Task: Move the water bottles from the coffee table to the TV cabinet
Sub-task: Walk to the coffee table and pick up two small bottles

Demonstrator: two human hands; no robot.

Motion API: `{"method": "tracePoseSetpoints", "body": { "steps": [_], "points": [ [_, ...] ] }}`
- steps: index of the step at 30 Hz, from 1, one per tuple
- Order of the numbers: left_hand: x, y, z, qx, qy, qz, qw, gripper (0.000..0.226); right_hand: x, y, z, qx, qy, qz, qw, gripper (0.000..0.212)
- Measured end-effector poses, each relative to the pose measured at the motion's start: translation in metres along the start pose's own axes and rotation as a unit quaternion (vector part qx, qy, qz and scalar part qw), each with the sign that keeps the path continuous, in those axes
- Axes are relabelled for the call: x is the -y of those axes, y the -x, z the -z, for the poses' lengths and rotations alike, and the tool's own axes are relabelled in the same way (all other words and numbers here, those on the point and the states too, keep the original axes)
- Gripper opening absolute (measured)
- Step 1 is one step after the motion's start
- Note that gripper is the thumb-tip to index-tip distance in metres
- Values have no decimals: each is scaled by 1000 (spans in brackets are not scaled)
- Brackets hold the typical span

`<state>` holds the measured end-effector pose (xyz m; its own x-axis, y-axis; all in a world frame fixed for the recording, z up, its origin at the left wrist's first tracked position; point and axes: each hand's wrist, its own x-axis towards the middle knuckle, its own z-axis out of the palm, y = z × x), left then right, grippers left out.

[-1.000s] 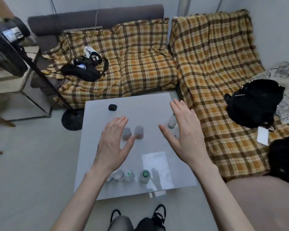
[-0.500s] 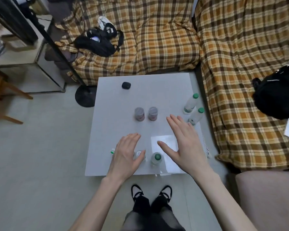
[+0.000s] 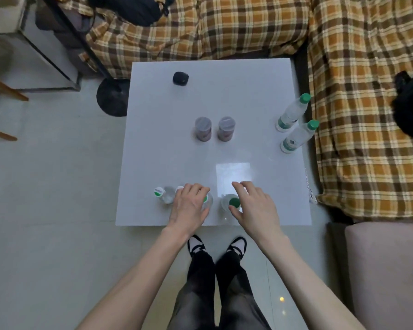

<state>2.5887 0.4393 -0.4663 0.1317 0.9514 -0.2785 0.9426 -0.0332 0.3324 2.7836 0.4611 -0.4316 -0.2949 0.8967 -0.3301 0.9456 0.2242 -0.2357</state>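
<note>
White tabletop [image 3: 260, 96], near edge: left hand [image 3: 188, 206] curls over one bottle [image 3: 206, 200], right hand [image 3: 255, 208] wraps another bottle [image 3: 229, 203]. Grip bodies, lift straight.

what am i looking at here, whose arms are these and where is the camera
The camera sits on a person's head, looking down, so the bare arms are theirs. Below is a white coffee table. The left hand curls over one water bottle near the front edge; the right hand closes round a green-capped bottle. Another bottle stands left of them, and two tall bottles stand at the right edge. Two lidded cups and a small black case also sit there.
</note>
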Motion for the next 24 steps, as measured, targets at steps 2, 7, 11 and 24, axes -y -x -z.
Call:
{"method": "tracePoseSetpoints", "body": {
  "steps": [2,7,11,24],
  "points": [
    [5,-6,-11,6,11,17,1000,42,-1,-9,-15,46,29,-9,998,40],
    [14,-14,-29,18,-9,14,1000,39,1,-21,-43,99,26,-32,994,25],
    [14,-19,-34,21,-23,0,1000,29,2,-26,-52,90,-9,-58,994,18],
    [-30,10,8,-7,5,-27,1000,29,-5,10,-17,53,-11,-60,997,16]
  ]
}}
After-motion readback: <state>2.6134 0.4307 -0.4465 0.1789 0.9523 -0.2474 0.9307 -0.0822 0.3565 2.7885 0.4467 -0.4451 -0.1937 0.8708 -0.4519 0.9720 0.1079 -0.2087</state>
